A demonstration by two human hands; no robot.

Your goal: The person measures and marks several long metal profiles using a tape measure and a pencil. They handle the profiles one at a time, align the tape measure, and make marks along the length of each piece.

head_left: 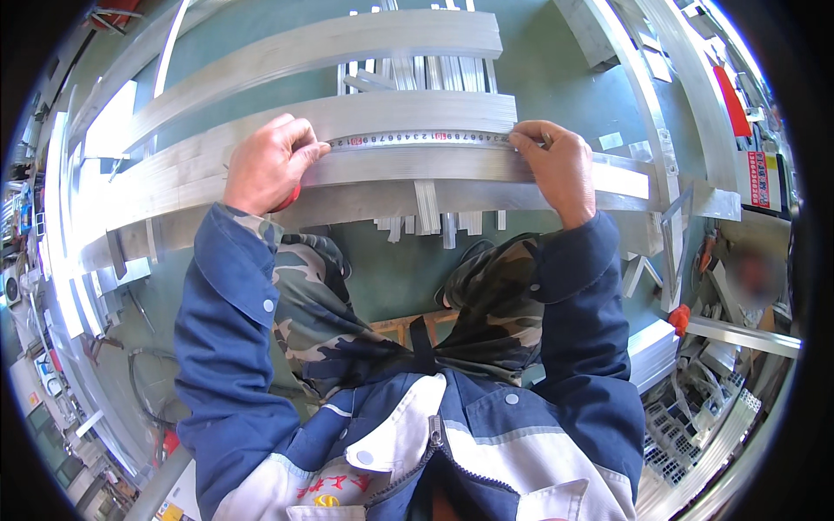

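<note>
A tape measure's pale blade stretches left to right between my hands, along a silvery metal bar. My left hand is closed round the tape measure, whose red case shows below the palm; thumb and finger pinch the blade's left part. At the other end my right hand pinches the blade's tip between thumb and fingers, near the end of a second metal bar just beyond the blade. My right hand also rests close above the nearer bar. The palms hide most of the tape case.
A third long bar lies farther off, with several thin metal lengths beneath. Upright frames stand right. Perforated profiles are stacked lower right, near another person. A dark hose lies left on the green floor.
</note>
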